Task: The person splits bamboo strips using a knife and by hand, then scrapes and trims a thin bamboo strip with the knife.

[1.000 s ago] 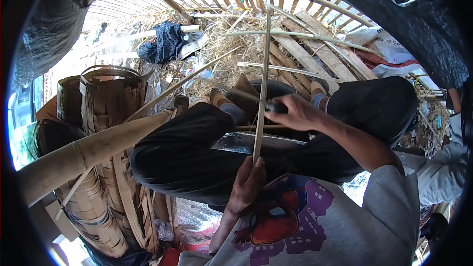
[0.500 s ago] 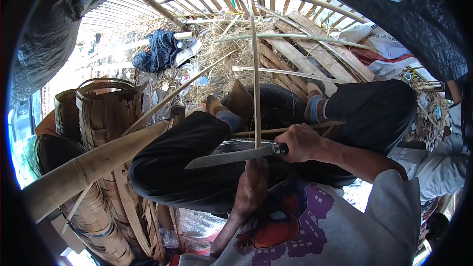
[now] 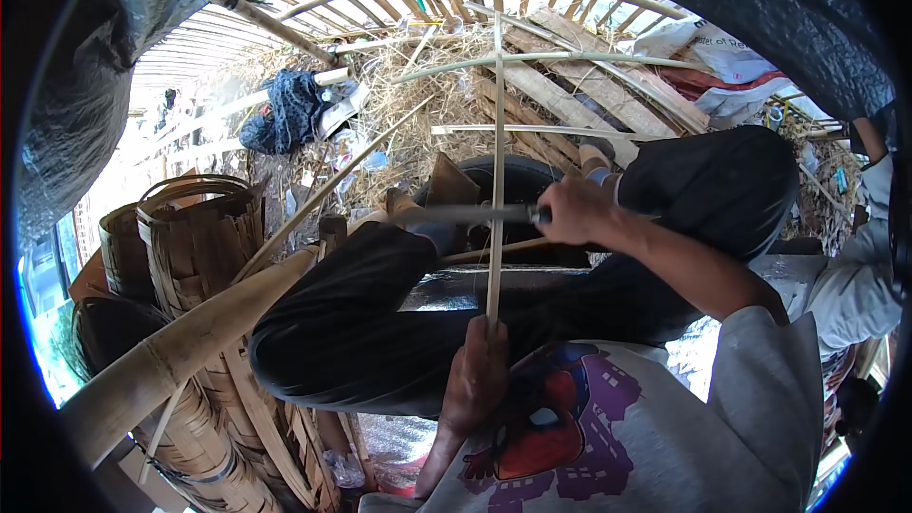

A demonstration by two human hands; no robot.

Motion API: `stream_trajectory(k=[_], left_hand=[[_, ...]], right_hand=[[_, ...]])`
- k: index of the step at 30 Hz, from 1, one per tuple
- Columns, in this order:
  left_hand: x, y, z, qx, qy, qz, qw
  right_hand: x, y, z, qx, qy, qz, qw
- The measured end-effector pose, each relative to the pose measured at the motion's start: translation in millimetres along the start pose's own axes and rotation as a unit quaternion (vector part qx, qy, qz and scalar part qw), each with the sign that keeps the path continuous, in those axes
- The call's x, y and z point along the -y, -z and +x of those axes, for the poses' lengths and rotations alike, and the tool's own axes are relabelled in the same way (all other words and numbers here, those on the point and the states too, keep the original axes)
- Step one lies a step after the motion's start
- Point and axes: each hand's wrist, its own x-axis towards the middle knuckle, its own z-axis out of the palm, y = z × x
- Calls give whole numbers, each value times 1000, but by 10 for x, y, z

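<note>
A long pale bamboo strip (image 3: 499,114) stands nearly upright in the view, its near end held in my left hand (image 3: 477,375), close to the shirt. My right hand (image 3: 584,212) is closed round the dark handle of a knife (image 3: 456,214). The knife's blade, blurred by motion, points left and crosses the strip at about mid-length. Whether the blade touches the strip cannot be made out. Both hands are over the black-trousered legs.
A thick bamboo pole (image 3: 180,347) runs from lower left towards the left knee. Woven bamboo baskets (image 3: 204,237) stand at the left. Straw, planks (image 3: 570,95) and a dark cloth (image 3: 285,114) lie ahead. Another person's sleeve (image 3: 855,294) shows at the right edge.
The knife went from the strip's far part down to just above my left hand, then moved back up along the strip. My left hand has kept its hold.
</note>
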Motion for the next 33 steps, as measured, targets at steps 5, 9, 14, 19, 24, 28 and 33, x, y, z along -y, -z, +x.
stream_trajectory(k=[5,9,14,19,24,28,33], left_hand=[[7,16,-135,27,75,-76,994],[-20,68,-167,21,65,-81,994],[-5,101,-282,40,91,-80,992],[63,112,-355,17,74,-87,993],[94,138,-379,34,89,-93,991],[78,137,-325,40,138,-111,983],[112,40,-140,-10,50,-198,979]], right_hand=[[-136,-73,103,-95,-43,49,993],[286,77,-149,52,84,24,995],[-207,61,205,48,-83,46,994],[-80,7,104,-3,-18,26,999],[-216,11,229,-17,-151,-14,988],[-354,64,274,-111,-180,-14,977],[413,164,-300,-53,105,119,986]])
